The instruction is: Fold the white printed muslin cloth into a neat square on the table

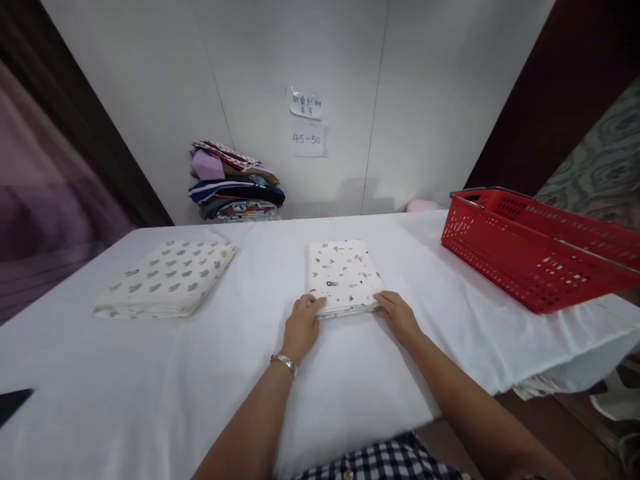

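A folded white cloth (345,272) with small plant-like prints lies flat at the middle of the white-covered table (240,380). My left hand (303,323) grips its near left corner, thumb on top and the other fingers partly hidden. At the near right corner, my right hand (399,316) holds the layered edge in the same way. A silvery bracelet (285,363) circles my left wrist. Off to the left rests a second, thicker folded white cloth (170,277) with grey rounded prints, apart from both hands.
A red plastic basket (530,250) with metal handles stands at the table's right side. Against the back wall is a stack of folded fabrics (237,183). Paper notes (309,140) hang on the wall. A dark flat object (14,403) shows at the left edge.
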### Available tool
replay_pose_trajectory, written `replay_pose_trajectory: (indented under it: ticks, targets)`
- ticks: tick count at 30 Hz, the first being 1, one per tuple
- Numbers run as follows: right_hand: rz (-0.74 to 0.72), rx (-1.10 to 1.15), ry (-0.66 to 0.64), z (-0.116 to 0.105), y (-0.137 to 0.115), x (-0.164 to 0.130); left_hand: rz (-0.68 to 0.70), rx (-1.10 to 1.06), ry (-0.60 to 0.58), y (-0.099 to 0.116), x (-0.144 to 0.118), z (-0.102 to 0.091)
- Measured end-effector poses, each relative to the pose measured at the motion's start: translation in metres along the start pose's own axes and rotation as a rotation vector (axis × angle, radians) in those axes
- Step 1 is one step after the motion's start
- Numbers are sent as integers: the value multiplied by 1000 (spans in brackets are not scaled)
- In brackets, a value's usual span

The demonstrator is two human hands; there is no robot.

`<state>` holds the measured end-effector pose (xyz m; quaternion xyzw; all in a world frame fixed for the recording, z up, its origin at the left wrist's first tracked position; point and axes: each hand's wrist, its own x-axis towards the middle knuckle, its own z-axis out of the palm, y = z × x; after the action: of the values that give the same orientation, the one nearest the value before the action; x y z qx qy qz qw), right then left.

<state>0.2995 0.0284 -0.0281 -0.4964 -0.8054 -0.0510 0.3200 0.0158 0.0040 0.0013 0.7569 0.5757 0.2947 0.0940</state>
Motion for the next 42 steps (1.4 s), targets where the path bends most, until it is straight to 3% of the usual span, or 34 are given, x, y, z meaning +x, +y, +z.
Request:
replay_pose_trajectory:
  ticks: [4,13,16,20,23,25,29,35,42]
  targets:
    - [-8,12,1,1,2,-1,19,-14,-16,-3,-1,1]
    - [-1,130,-126,-12,5,-9,-101,-88,67,-2,-11,-9]
    - [18,129,-122,-19,-3,-3,-51,-58,124,6,-8,-13]
    - [-5,125,-92,-25,-25,31,119,62,117,28,13,-7]
    - [-69,150,-116,-17,-35,63,208,192,37,40,27,6]
    - [-33,115,-174,-7,-31,75,216,259,-23,40,29,16]
    - [112,29,-310,14,-11,71,226,326,-70,29,19,30]
    - [163,68,-351,22,-3,65,244,330,-17,22,13,35]
    - [426,188,-87,22,29,115,230,341,-28,21,15,38]
